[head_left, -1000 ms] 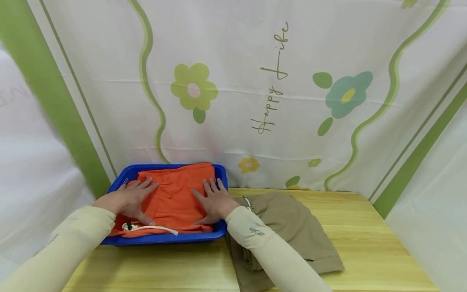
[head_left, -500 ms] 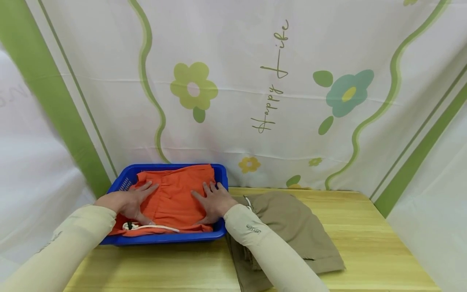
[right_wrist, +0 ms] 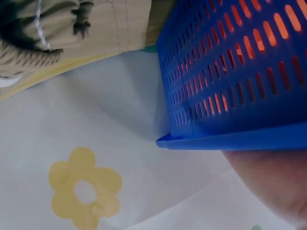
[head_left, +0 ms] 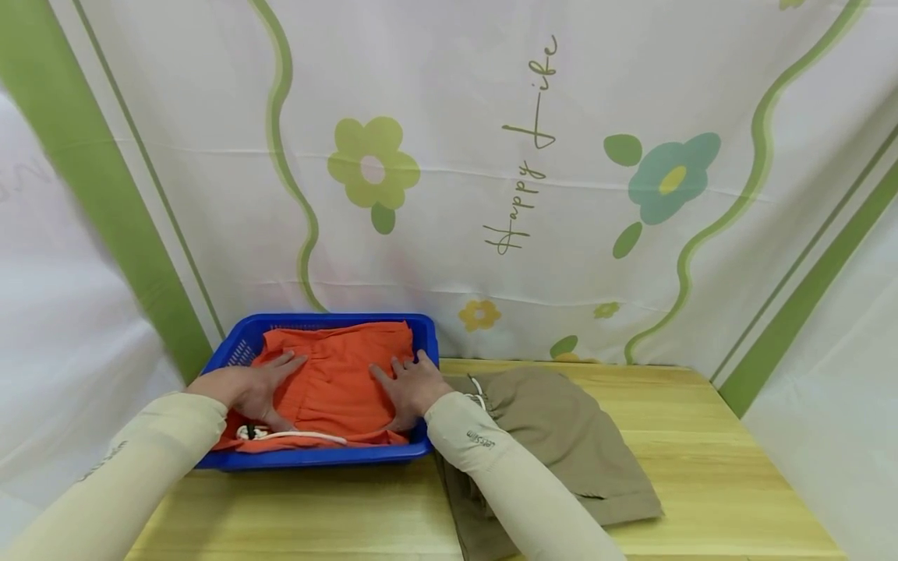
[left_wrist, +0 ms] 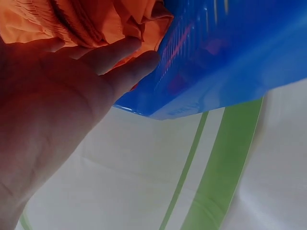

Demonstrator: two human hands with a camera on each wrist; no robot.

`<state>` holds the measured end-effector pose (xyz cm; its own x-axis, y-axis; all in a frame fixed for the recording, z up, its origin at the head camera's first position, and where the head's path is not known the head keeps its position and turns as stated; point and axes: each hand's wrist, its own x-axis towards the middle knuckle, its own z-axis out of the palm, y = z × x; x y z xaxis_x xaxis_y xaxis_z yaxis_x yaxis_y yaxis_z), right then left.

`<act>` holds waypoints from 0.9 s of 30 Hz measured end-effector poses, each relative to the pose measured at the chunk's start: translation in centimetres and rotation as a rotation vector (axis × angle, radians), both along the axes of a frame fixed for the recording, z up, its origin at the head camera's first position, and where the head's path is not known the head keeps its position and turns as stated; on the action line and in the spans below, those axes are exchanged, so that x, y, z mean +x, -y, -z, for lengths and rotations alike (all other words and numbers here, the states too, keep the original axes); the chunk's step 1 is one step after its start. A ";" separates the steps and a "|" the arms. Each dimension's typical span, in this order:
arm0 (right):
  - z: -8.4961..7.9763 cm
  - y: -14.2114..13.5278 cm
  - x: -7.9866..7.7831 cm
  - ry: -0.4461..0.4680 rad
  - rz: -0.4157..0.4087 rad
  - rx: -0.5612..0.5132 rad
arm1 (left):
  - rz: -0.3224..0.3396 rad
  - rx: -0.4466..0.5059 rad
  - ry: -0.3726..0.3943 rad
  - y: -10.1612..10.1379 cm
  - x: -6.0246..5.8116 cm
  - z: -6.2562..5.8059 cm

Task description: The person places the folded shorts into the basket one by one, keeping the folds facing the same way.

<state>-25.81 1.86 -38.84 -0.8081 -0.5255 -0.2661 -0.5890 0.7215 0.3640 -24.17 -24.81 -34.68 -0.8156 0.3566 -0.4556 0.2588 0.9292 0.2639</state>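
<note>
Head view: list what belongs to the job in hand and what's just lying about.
In the job:
left hand and right hand, on the orange garment
basket around it

Apparently lying about:
brown garment, beside the basket, in neither hand
curtain, mere backdrop

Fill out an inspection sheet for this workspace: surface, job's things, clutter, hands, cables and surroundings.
Surface: wood-grain table.
Job's things: orange drawstring garment lying in blue plastic basket; brown drawstring garment on the table, right of it.
Clutter: nothing seen.
Hands: left hand rests on the orange garment, fingers spread; right hand, over the basket's right rim, touches it too.
Cables: nothing seen.
Surroundings: white backdrop with printed flowers and "Happy Life" lettering.
</note>
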 end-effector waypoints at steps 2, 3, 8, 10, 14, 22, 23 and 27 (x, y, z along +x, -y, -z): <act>0.0 0.0 0.0 0.002 -0.002 -0.002 | -0.002 0.002 0.000 0.0 0.0 0.0; 0.0 0.0 -0.1 0.005 -0.003 -0.008 | 0.000 0.003 -0.001 0.0 -0.1 0.0; -0.1 -0.2 -0.4 0.046 -0.014 -0.132 | 0.018 -0.019 -0.032 -0.1 -0.1 -0.2; -0.3 -0.3 -0.5 0.072 -0.025 -0.206 | 0.029 -0.048 -0.065 -0.1 0.0 -0.4; -0.7 -0.5 -0.9 0.126 -0.037 -0.317 | 0.054 -0.101 -0.130 -0.4 0.3 -0.5; -0.9 0.0 -1.2 0.195 -0.031 -0.340 | 0.062 -0.146 -0.119 -1.0 0.0 -0.4; -0.8 0.1 -1.2 0.200 -0.033 -0.338 | 0.058 -0.145 -0.104 -1.0 -0.1 -0.3; -0.5 0.3 -1.4 0.200 -0.043 -0.310 | 0.043 -0.156 -0.053 -0.9 -0.5 0.0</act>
<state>-27.26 1.56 -38.30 -0.7314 -0.6386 -0.2393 -0.6589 0.7522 0.0066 -24.68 -23.88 -34.64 -0.8254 0.3201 -0.4650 0.3091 0.9455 0.1023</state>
